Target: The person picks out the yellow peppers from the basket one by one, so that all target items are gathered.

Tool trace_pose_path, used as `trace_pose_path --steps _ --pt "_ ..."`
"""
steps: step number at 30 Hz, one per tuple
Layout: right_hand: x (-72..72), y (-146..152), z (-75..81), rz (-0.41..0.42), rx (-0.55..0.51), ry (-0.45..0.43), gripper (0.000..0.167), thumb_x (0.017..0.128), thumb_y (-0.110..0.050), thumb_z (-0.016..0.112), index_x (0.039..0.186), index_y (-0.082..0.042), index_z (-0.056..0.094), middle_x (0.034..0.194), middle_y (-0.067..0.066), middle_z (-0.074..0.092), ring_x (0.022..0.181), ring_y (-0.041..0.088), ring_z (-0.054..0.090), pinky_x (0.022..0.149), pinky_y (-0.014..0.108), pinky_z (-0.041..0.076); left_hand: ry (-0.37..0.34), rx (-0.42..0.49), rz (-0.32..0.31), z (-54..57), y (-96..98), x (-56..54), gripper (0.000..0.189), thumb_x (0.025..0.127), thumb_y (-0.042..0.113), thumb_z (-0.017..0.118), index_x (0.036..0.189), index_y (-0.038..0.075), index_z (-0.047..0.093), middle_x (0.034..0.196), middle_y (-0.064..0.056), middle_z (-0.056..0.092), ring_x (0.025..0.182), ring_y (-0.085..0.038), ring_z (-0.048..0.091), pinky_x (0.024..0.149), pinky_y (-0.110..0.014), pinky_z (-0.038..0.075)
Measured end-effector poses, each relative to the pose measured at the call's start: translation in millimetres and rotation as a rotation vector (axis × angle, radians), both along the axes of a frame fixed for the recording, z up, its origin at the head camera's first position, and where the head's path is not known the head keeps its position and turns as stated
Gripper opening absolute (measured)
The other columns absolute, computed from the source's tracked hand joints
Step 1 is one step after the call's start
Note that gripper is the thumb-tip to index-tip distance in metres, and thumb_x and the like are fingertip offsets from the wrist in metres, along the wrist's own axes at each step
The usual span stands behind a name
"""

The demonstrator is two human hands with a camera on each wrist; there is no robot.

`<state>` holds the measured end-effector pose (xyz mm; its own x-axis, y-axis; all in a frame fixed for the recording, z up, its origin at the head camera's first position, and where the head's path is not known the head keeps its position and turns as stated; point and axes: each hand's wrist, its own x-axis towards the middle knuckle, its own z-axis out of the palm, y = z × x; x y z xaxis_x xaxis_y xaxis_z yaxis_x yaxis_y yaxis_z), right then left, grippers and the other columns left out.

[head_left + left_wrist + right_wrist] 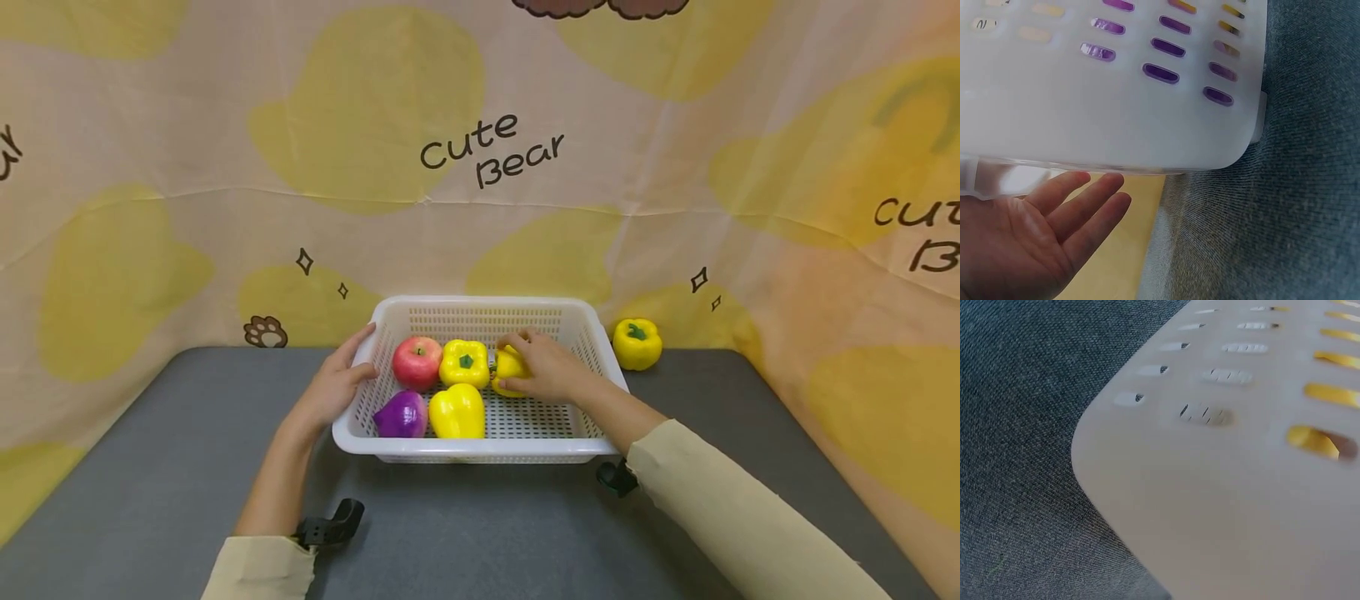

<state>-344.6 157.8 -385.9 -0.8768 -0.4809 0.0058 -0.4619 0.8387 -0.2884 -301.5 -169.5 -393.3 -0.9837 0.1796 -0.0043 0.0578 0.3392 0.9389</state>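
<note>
My right hand reaches into a white plastic basket and grips a yellow bell pepper, its fingers curled over it. At the basket's left side my left hand holds the rim, thumb on top. In the left wrist view that hand shows its fingers under the rim. Inside the basket lie a red apple, a yellow bell pepper with its green stem up, another yellow pepper and a purple onion. The right wrist view shows only the basket's wall, not the hand.
One more yellow bell pepper stands on the dark grey table, just outside the basket's right back corner. A printed cloth hangs right behind the table's back edge.
</note>
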Motion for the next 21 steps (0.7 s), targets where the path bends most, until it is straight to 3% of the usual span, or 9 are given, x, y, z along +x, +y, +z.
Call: trace_pose_path --steps 4,11,21 --pt "-0.6 -0.5 0.6 -0.012 -0.001 -0.01 0.06 0.091 -0.047 0.071 0.142 -0.023 0.051 0.136 0.014 0.052 0.11 0.028 0.056 0.1 0.048 0.053 0.001 0.005 0.004 -0.6 -0.3 0.5 0.078 0.096 0.005 0.045 0.164 0.019 0.011 0.158 -0.035 0.031 0.128 -0.055 0.054 0.091 -0.05 0.061" --pt "2.3 2.6 -1.8 0.014 0.024 -0.047 0.066 0.092 -0.051 0.067 0.148 -0.021 0.048 0.146 0.017 0.05 0.117 0.031 0.057 0.106 0.054 0.05 -0.003 0.003 0.009 -2.9 1.0 1.0 0.077 0.096 0.004 0.045 0.164 0.019 0.013 0.16 -0.033 0.029 0.13 -0.055 0.053 0.094 -0.051 0.059" --pt "4.9 2.8 2.5 0.015 0.036 -0.041 0.066 0.09 -0.049 0.07 0.147 -0.021 0.051 0.145 0.017 0.053 0.114 0.029 0.058 0.101 0.051 0.053 -0.004 0.006 0.014 -2.1 0.7 0.7 0.077 0.096 0.005 0.046 0.164 0.02 0.013 0.161 -0.032 0.027 0.132 -0.055 0.051 0.096 -0.054 0.058"
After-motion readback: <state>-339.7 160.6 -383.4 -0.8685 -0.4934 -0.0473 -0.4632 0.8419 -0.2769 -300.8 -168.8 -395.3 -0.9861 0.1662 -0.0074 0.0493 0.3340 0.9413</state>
